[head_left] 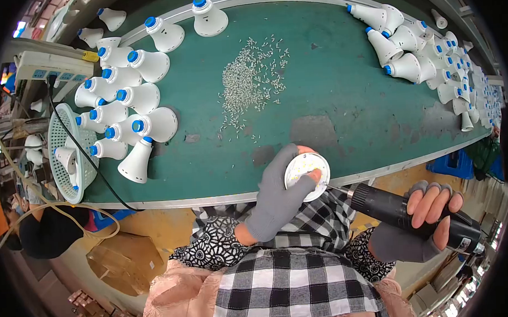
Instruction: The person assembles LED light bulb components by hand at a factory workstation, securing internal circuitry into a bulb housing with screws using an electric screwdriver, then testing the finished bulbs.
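Note:
My left hand [278,194], in a grey glove, grips a white bulb housing [307,176] with its round LED plate facing up, at the near edge of the green table [331,98]. My right hand [424,222], in a fingerless grey glove, holds a black electric screwdriver [403,211]. Its thin bit points left and touches the rim of the LED plate. A scatter of small white screws [253,79] lies on the table beyond my left hand.
Several white bulb housings with blue tips [127,101] lie grouped at the left, and another pile [425,54] at the far right. A white mesh basket [66,152] hangs off the left edge, crossed by a black cable [78,149]. A power strip [51,65] sits above.

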A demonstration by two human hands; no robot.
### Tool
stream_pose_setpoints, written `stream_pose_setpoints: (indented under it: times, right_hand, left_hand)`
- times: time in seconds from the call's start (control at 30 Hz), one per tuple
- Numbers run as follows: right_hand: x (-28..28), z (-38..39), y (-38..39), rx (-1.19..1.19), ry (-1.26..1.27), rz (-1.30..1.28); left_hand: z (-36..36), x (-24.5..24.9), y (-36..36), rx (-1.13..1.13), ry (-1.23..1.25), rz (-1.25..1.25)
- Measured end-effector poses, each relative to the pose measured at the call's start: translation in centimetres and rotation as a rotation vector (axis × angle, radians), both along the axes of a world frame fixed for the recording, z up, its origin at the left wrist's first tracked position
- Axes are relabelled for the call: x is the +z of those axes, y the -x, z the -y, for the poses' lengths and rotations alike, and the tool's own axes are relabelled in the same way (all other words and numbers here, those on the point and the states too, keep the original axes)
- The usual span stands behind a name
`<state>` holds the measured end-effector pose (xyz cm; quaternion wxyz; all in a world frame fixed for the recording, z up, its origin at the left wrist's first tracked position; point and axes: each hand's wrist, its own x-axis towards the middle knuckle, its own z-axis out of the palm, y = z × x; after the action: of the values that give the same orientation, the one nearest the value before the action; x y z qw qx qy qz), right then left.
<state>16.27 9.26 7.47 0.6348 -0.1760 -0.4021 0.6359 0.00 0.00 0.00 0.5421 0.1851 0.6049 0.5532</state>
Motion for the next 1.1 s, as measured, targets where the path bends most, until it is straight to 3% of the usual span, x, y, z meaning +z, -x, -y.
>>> stream_pose_setpoints:
  times: [0.67, 1.1]
  right_hand:
    - [0.3, 0.4, 0.4, -0.036, -0.044, 0.112]
    - [2.0, 2.0, 0.9, 0.018, -0.058, 0.323]
  left_hand:
    - [0.0, 0.2, -0.1, -0.016, -0.003, -0.043]
    - [0.2, -0.3, -0.4, -0.023, -0.052, -0.064]
